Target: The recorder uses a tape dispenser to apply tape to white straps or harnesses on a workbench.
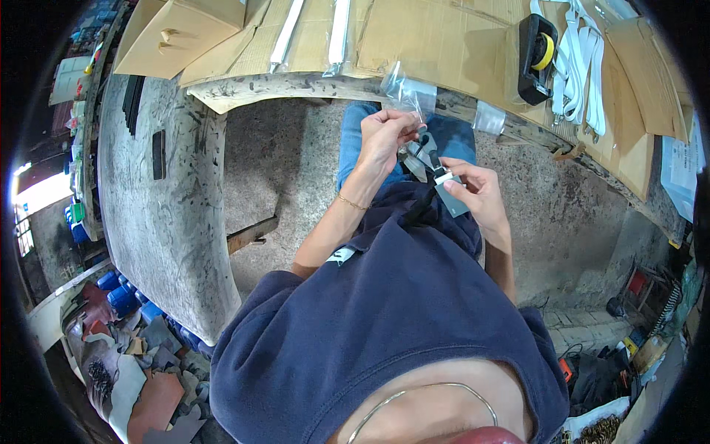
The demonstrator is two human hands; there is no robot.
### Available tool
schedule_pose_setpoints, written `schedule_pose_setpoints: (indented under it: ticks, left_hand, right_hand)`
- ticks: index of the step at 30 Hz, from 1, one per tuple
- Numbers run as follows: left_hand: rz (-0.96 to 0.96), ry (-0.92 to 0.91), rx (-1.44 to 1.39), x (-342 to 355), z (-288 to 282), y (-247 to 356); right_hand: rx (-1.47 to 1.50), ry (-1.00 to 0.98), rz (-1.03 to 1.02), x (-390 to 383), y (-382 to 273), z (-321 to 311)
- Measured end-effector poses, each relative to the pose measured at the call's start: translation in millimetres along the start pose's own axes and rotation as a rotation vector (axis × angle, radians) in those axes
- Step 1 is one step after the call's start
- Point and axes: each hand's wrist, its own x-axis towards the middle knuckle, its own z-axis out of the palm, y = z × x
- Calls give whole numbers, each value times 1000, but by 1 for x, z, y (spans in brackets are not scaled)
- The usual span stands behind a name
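Over my lap, my left hand point(386, 139) is closed in a pinch beside a clear plastic bag point(411, 93) at the table edge. What its fingertips grip is too small to make out. A thin black piece point(424, 138) shows just below them. My right hand point(479, 194) is closed on a small grey rectangular piece point(452, 201) with a white band across its upper end. Between the hands are grey flat parts and a dark strap-like piece point(435, 158), partly overlapping, so I cannot tell how they join.
Ahead stands a cardboard-covered table point(421, 37) with a black tape dispenser point(537, 59), white straps point(579, 70), two wrapped white strips and another clear bag point(489, 118). At left, a worn bench point(174, 222) bears dark strips. Leather scraps point(155, 399) lie at lower left.
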Motion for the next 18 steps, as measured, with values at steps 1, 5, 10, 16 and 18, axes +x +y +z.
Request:
schedule_pose_setpoints:
  ticks: [1, 5, 10, 16, 18]
  left_hand:
    - [-2, -1, 0, 0, 0, 0]
    - [-27, -17, -29, -1, -5, -1]
    - [-68, -39, -73, -6, -7, 2]
    - [-13, -54, 36, -9, -6, 5]
    - [-14, -87, 99, -8, -9, 4]
  right_hand:
    - [-25, 17, 21, 1, 1, 2]
    - [-73, 34, 44, 4, 7, 2]
    - [-77, 31, 48, 2, 9, 1]
    - [-111, 49, 40, 2, 8, 2]
    - [-111, 52, 40, 2, 7, 3]
